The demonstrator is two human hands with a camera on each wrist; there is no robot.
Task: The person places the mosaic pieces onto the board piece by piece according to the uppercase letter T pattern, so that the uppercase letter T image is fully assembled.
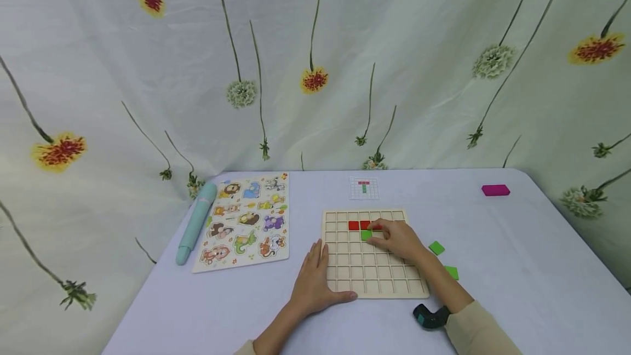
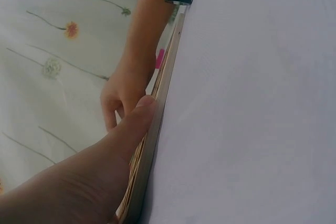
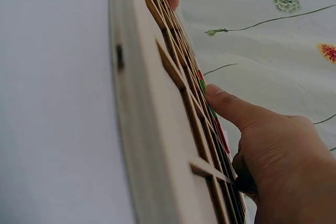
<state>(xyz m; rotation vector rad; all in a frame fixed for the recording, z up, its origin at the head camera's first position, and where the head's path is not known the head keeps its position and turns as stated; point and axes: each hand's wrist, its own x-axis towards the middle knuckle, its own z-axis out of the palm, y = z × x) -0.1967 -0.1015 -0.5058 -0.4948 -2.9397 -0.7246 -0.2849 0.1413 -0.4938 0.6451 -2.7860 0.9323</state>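
Observation:
A wooden grid board point(image 1: 365, 292) lies on the table in the head view. Red square tiles point(image 1: 354, 225) sit in a row in its upper part, and a green square tile point(image 1: 366, 235) lies just below them. My right hand point(image 1: 398, 239) pinches this green tile by its right side with thumb and index finger. In the right wrist view the thumb point(image 3: 218, 95) touches the board's green tile, while the other fingertips are hidden. My left hand point(image 1: 313, 284) rests along the board's left edge, fingers extended, its thumb point(image 2: 139, 116) on the front edge.
Two loose green tiles point(image 1: 436, 247) lie right of the board. Behind it is a pattern card point(image 1: 364, 188). An animal puzzle board point(image 1: 240, 222) and a teal cylinder point(image 1: 196, 223) lie left. A magenta block point(image 1: 495, 190) is at the far right. A black device point(image 1: 430, 317) is by the right wrist.

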